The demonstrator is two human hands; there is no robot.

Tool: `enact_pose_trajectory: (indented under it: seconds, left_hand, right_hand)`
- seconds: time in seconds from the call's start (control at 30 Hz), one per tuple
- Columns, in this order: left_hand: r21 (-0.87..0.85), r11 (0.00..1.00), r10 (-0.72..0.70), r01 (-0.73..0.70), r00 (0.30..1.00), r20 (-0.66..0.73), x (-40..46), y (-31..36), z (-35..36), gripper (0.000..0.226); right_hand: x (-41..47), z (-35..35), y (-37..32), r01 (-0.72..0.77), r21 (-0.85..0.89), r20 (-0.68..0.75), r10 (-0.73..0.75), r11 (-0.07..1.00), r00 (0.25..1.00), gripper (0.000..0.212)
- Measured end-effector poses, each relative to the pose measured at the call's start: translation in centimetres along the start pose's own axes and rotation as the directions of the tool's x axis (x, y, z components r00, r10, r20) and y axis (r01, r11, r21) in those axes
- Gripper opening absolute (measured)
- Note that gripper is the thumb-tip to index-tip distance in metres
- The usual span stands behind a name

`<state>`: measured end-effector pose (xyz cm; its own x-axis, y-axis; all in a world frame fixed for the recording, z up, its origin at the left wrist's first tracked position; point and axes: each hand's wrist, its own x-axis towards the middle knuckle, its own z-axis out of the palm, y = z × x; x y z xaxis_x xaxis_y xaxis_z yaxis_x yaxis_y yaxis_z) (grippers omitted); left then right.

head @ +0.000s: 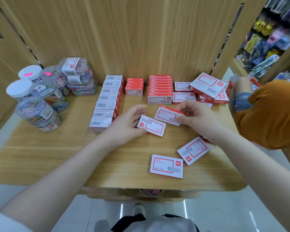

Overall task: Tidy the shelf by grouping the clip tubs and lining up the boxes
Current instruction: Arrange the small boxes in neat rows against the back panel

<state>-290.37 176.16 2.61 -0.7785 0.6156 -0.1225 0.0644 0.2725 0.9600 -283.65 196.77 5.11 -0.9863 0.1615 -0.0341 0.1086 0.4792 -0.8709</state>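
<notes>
your left hand [126,124] pinches the near-left end of one flat red-and-white staple box [151,125] lying on the wooden shelf [57,148]. your right hand [193,117] holds a second staple box [168,115], lifted and tilted at its right end. two more loose boxes sit nearer you: one angled [193,150], one squarer to the edge [166,166].

clip tubs [40,96] already sit grouped at the back left, some stacked. a long row of boxes on edge [105,102] runs front to back just left of your left hand. short stacks [134,86] and a taller stack [160,89] stand behind, and a messy pile [208,88] leans at the back right.

step in hand, by my read: squaring loose boxes to join a row. turn both boxes so labels face the same way, stack them flush, then slide them against a stack's edge rather than dropping them. keep your left wrist clear of the long row, it looks easy to topple. collect the two near boxes next, then fix the back-right pile. a person in an orange top [268,114] stands close on the right; mind your elbow.
</notes>
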Motion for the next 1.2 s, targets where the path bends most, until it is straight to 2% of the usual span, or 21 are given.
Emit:
enact_pose_trajectory:
  seconds: [0.1,0.13,0.2,0.27,0.33,0.4,0.53,0.6,0.63,0.7,0.77,0.8,0.87,0.9,0.97,1.07,1.13,1.2]
  left_hand:
    - [0.081,0.997,0.002,0.001,0.999,-0.037,0.4,0.2,0.0,0.074]
    - [0.143,0.990,0.022,-0.016,0.999,-0.037,0.5,0.4,0.1,0.074]
    - [0.267,0.962,0.061,-0.054,0.998,-0.019,0.6,0.4,0.2,0.070]
    - [0.308,0.949,0.070,-0.062,0.997,-0.013,0.8,0.3,0.2,0.067]
    - [0.326,0.943,0.075,-0.069,0.997,-0.004,1.0,0.3,0.0,0.065]
    - [0.389,0.916,0.098,-0.096,0.995,0.014,1.1,0.4,0.1,0.064]
    - [0.531,0.833,0.160,-0.158,0.986,0.042,1.2,0.4,0.2,0.067]
    - [0.460,0.872,0.162,-0.165,0.986,0.047,1.3,0.5,0.0,0.068]
    - [0.355,0.921,0.159,-0.161,0.987,0.033,1.3,0.6,-0.1,0.067]
    - [0.002,0.993,0.115,-0.115,0.993,-0.025,1.3,0.8,-0.5,0.060]
    - [-0.336,0.940,0.027,-0.053,0.996,-0.082,1.4,1.2,-0.3,0.049]
    - [-0.438,0.898,-0.018,-0.028,0.995,-0.100,1.5,1.4,-0.1,0.043]
    - [-0.540,0.842,-0.084,0.007,0.990,-0.118,1.7,1.6,0.6,0.029]
    - [-0.571,0.820,-0.106,0.023,0.988,-0.113,1.9,1.5,0.8,0.023]
    - [-0.609,0.791,-0.148,0.067,0.985,-0.084,2.1,1.3,1.3,0.013]
    - [-0.564,0.813,-0.207,0.141,0.977,-0.054,2.3,1.2,1.6,0.010]
    - [-0.389,0.910,-0.177,0.142,0.983,-0.053,2.3,1.2,1.8,0.015]
    - [-0.068,0.998,-0.004,-0.004,0.993,-0.121,2.4,1.4,1.6,0.015]
  right_hand:
    - [0.1,0.4,0.2,-0.025,0.006,-0.054,0.025,1.000,0.998,0.013]
    - [0.0,0.3,0.1,0.028,-0.024,-0.094,-0.031,0.999,0.995,0.014]
    - [-0.5,-0.1,-0.3,0.223,-0.143,-0.123,-0.241,0.964,0.963,0.020]
    - [-0.9,-0.1,0.0,0.358,-0.296,-0.013,-0.378,0.886,0.926,0.022]
    - [-1.5,0.2,0.5,0.309,-0.409,0.155,-0.268,0.858,0.951,0.026]
    - [-2.1,0.6,1.2,0.215,-0.440,0.229,-0.123,0.872,0.966,0.031]
    - [-2.2,1.1,0.7,0.088,-0.337,0.072,-0.067,0.937,0.995,0.038]
    - [-2.2,1.4,0.5,0.034,-0.344,0.032,-0.025,0.938,0.999,0.056]
    - [-2.2,1.6,0.3,0.022,-0.360,0.020,-0.015,0.933,1.000,0.064]
    - [-2.2,1.9,0.2,0.018,-0.365,-0.025,-0.029,0.931,0.999,0.071]
    - [-2.2,2.1,0.3,0.021,-0.321,-0.099,-0.056,0.947,0.993,0.062]
    - [-2.1,2.2,0.4,0.034,-0.289,-0.133,-0.076,0.957,0.988,0.052]
    - [-2.0,2.4,0.4,0.109,-0.293,-0.177,-0.166,0.950,0.970,0.034]
    - [-2.0,2.4,0.4,0.151,-0.316,-0.197,-0.220,0.937,0.955,0.031]
    - [-2.2,2.3,0.2,0.177,-0.315,-0.234,-0.256,0.933,0.938,0.039]
    - [-2.6,2.2,0.0,0.083,-0.193,-0.257,-0.132,0.978,0.957,0.043]
    - [-2.9,2.1,0.0,0.013,-0.054,-0.231,-0.025,0.998,0.973,0.039]
    - [-3.1,1.8,0.1,-0.042,0.058,-0.205,0.053,0.997,0.977,0.045]
